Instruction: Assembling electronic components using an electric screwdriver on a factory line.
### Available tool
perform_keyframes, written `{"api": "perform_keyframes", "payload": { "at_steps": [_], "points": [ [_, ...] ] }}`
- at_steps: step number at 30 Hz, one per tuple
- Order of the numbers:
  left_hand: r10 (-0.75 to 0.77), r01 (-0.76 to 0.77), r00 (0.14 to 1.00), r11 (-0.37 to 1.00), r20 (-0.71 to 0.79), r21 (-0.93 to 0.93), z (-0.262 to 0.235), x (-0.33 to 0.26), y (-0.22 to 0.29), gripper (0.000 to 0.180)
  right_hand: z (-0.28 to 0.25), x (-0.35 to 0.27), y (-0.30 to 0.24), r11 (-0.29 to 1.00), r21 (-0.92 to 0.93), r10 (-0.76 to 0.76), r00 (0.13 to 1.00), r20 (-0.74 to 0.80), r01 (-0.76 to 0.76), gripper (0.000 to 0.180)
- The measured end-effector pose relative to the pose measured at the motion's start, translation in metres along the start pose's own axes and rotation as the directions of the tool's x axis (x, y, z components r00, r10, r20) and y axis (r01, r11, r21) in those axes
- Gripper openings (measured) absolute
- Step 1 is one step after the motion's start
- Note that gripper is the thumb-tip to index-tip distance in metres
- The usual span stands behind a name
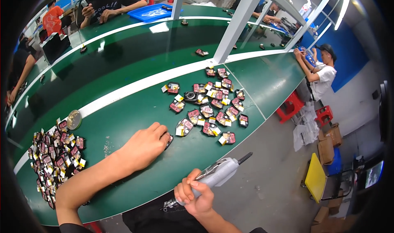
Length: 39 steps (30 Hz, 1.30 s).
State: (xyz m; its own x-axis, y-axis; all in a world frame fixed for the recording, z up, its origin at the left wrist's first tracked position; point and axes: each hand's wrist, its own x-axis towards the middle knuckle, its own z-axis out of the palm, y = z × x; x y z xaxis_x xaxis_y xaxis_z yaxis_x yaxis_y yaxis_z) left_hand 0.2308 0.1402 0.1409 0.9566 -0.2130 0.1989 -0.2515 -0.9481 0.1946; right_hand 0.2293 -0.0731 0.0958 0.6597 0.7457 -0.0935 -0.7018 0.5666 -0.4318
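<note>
Green worktable [123,128] surface, bordered by a white strip [123,93] along its far side, lies before and below one tall grey post [238,25], and a grey floor [269,167] opens to the post's right. Far left of the post sits one heap [53,159] of small black-and-red modules, too tangled to count, beside one round clear dish [74,120]. Nearer the post, the left hand [145,144] curls its fingers together over one module [169,142] on the worktable; whether they pinch it, I cannot tell. One blue tray [152,13] rests beyond, left of the post. Well in front of the post, the right hand [195,194] has its fingers clamped around one grey power tool [223,171]. Close before the post spread roughly two dozen loose modules [210,128], overlapping too much for an exact count. Right of the post are one person in a white shirt [324,81], two red stools [292,107] and one yellow-topped cart [315,177].
</note>
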Motion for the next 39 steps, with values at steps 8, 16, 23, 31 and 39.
{"api": "perform_keyframes", "payload": {
  "at_steps": [8,16,23,31,39],
  "points": [
    [0.089,-0.088,0.996,0.993,-0.013,0.080,0.019,-0.025,0.031,0.026,0.001,-0.009,0.014,0.998,-0.045,0.027,0.995,-0.097,-0.032,0.007],
    [0.097,-0.096,0.983,0.995,-0.158,0.013,0.034,-0.045,0.058,0.021,-0.004,0.008,0.011,0.981,-0.182,-0.081,0.995,-0.066,0.068,0.009],
    [0.169,-0.128,0.969,0.966,-0.177,0.225,0.038,-0.057,0.068,0.030,-0.008,0.003,0.015,0.983,-0.170,-0.083,0.990,-0.115,0.063,0.011],
    [0.143,-0.140,0.990,0.971,0.002,0.194,0.022,-0.057,0.071,0.031,0.004,0.014,-0.028,0.941,-0.280,-0.158,0.978,0.136,0.191,0.013],
    [0.108,-0.112,0.993,0.987,0.044,0.111,0.019,-0.064,0.069,0.036,0.013,0.051,-0.066,0.867,-0.352,-0.210,0.899,0.385,0.353,0.019]
  ]
}}
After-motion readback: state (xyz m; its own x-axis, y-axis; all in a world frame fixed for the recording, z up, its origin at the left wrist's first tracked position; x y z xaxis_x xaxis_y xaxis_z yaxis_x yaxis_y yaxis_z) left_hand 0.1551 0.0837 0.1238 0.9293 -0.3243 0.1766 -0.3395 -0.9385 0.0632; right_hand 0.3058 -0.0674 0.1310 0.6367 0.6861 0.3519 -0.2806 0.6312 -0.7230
